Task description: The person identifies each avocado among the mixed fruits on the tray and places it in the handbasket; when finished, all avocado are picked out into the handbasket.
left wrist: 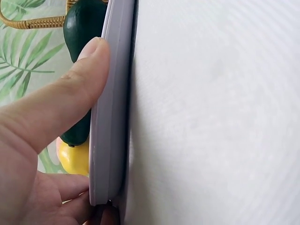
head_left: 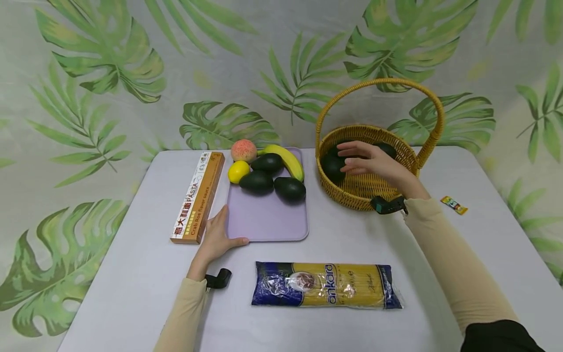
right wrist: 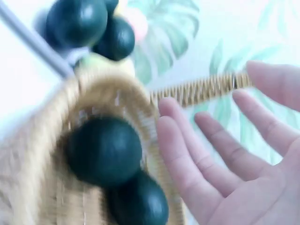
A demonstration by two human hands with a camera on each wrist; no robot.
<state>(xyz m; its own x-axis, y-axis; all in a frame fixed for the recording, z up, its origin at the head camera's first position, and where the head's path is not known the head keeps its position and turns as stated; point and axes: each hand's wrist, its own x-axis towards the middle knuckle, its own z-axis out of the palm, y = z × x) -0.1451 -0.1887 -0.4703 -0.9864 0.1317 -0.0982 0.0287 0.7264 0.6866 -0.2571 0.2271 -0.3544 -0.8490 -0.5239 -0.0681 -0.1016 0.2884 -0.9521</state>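
Note:
My left hand [head_left: 218, 238] grips the near left corner of a lilac tray [head_left: 268, 222]. In the left wrist view its thumb [left wrist: 89, 65] lies against the rim and the other fingers bend round the corner. On the tray are three avocados [head_left: 290, 189], a lemon [head_left: 239, 172], a peach [head_left: 244, 151] and a banana [head_left: 288, 162]. My right hand [head_left: 371, 160] hovers over a wicker basket [head_left: 352, 198], fingers spread and holding nothing. Dark avocados [right wrist: 105, 152] lie inside the basket, partly hidden by the hand in the head view.
A pasta box [head_left: 199, 198] lies left of the tray, close beside my left hand. Nearer me is a bag of spaghetti [head_left: 327, 285]. A small yellow packet [head_left: 454, 205] lies right of the basket, whose tall handle [head_left: 435, 132] arches over it.

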